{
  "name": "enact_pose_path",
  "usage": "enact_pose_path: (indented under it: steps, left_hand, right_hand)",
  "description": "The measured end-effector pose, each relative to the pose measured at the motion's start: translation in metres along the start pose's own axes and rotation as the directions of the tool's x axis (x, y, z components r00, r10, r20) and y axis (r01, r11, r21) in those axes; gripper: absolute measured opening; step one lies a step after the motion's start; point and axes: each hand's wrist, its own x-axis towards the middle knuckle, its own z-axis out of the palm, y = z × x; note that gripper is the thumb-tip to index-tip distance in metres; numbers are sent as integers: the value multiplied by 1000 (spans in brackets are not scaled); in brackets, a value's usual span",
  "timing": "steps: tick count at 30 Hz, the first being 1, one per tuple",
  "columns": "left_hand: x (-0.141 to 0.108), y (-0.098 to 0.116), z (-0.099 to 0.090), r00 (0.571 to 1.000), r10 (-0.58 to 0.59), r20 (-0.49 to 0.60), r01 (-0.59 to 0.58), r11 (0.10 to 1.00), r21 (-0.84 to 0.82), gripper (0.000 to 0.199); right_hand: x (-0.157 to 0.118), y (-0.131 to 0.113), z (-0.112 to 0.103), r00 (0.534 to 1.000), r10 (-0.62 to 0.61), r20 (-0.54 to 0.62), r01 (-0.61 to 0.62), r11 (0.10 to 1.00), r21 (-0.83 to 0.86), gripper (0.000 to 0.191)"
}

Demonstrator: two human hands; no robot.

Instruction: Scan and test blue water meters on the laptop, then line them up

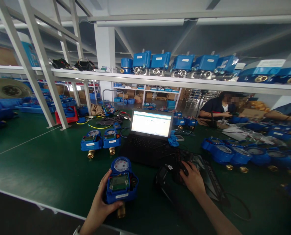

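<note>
My left hand (105,195) is wrapped around the left side of a blue water meter (122,182) near the table's front edge. The meter shows a round dial, a small screen on a green board, and a brass fitting towards me. My right hand (192,178) rests over a black computer mouse (184,168), fingers curved on it. Between the hands lies a black handheld scanner (163,182). Behind it stands an open laptop (151,125) with a lit screen. Two similar blue meters (101,141) sit left of the laptop.
A row of blue meters (238,155) lines the right side of the green table (37,169). Overhead, a shelf (111,75) carries blue valve actuators (161,60). White posts (41,65) rise at left. A co-worker (216,106) sits across the table; another person's arm shows far right.
</note>
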Motion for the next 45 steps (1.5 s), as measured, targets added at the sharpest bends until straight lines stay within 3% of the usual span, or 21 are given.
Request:
enact_pose_path:
  steps: [5,11,16,25,39,42,45]
  left_hand:
    - [1,-3,-1,998,54,24,-55,998,33,96]
    - [-1,1,1,999,-32,-12,32,999,-4,103]
    - [-2,9,3,999,-24,-28,23,1000,-12,99]
    - [-2,10,1,997,-78,13,79,996,-35,102]
    - [-1,2,0,999,-34,6,34,999,-1,100]
    - [1,-2,-3,999,3,32,-4,1000,6,100]
    - [4,1,-4,998,12,60,-12,1000,6,98]
  right_hand:
    - [0,0,0,999,26,21,-26,1000,-2,45]
    - [0,-1,1,999,32,28,-31,999,-8,47]
    - [-1,-2,-1,1000,30,9,-30,1000,-1,46]
    - [-1,-2,-2,999,45,9,-45,999,-11,45]
    - [0,3,2,1000,-5,25,5,1000,-2,45]
    - [1,-4,-6,998,-26,-63,26,1000,-11,49]
    - [-8,-26,-23,982,-59,-177,68,997,43,49]
